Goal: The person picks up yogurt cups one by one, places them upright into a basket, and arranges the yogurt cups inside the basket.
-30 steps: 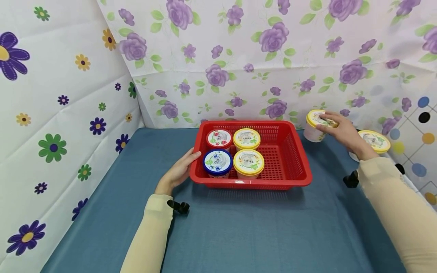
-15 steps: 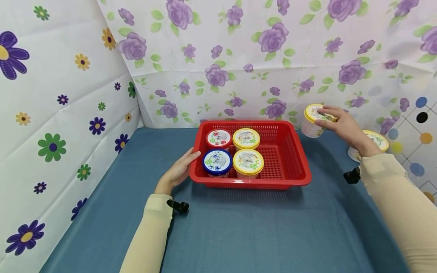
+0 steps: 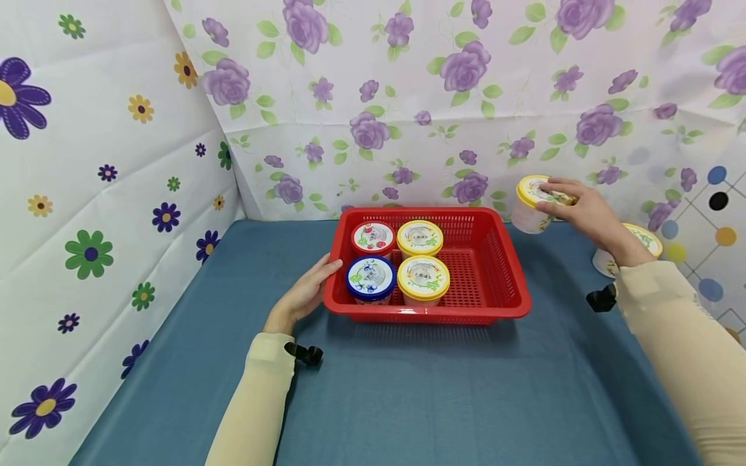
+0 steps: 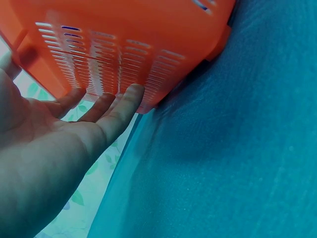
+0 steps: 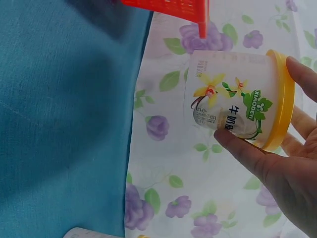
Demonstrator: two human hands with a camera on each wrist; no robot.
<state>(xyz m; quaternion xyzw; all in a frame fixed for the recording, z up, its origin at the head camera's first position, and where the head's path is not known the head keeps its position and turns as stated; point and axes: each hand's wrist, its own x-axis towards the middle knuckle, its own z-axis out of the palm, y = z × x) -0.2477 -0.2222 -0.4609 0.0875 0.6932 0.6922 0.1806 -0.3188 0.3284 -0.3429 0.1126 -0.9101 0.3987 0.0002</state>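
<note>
My left hand [image 3: 302, 292] grips the left rim of a red plastic basket [image 3: 466, 275]. In the left wrist view its fingers [image 4: 119, 114] lie against the slotted outer wall. Inside the basket's left half stand a red-lidded tub [image 3: 373, 237], a blue-lidded tub [image 3: 371, 276] and two yellow-lidded tubs [image 3: 419, 237], upright. To the right of the basket, my right hand [image 3: 590, 213] holds another yellow-lidded tub [image 3: 527, 215] by its lid end, tilted and raised off the table. Flowers and a green logo show on its side [image 5: 228, 99] in the right wrist view.
One more yellow-lidded tub [image 3: 644, 238] stands behind the right forearm, partly hidden. Blue cloth [image 3: 408, 395] covers the table. Flower-patterned sheets [image 3: 373, 77] rise along the back and left, and a dotted one [image 3: 725, 213] at the right.
My right hand has lifted the yellow-lidded tub and moved it slightly left, tilting it. The left hand and the basket have stayed in place.
</note>
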